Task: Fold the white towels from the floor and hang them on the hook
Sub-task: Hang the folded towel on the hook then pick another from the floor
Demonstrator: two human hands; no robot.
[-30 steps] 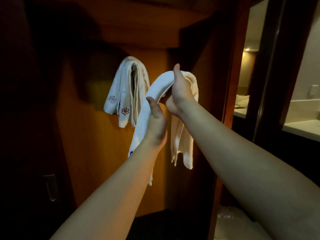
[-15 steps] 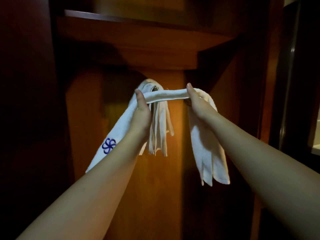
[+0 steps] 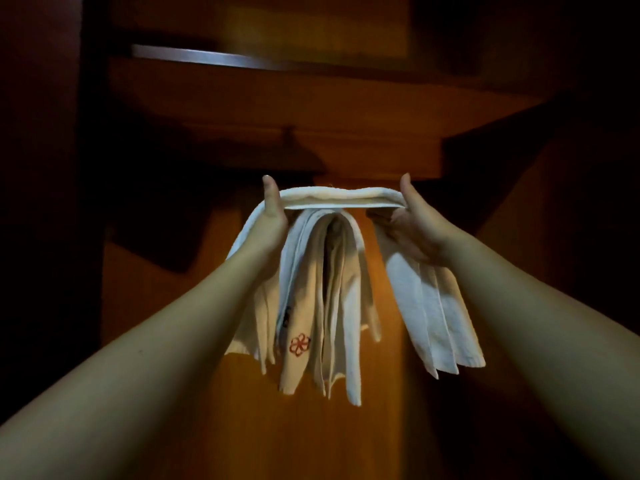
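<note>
White folded towel (image 3: 341, 199): held level and stretched between both raised hands, its ends drooping at left and right. Left hand (image 3: 273, 216): thumb up, fingers curled round the towel's left part. Right hand (image 3: 410, 225): thumb on top, fingers beneath, pinching the right part. Hung towel (image 3: 332, 306): directly behind and below, draped over a hidden hook, red flower emblem (image 3: 299, 344) near its lower left; it lies between the held towel and the orange wooden panel (image 3: 384, 341). Dark shelf (image 3: 277, 98): above, far.
</note>
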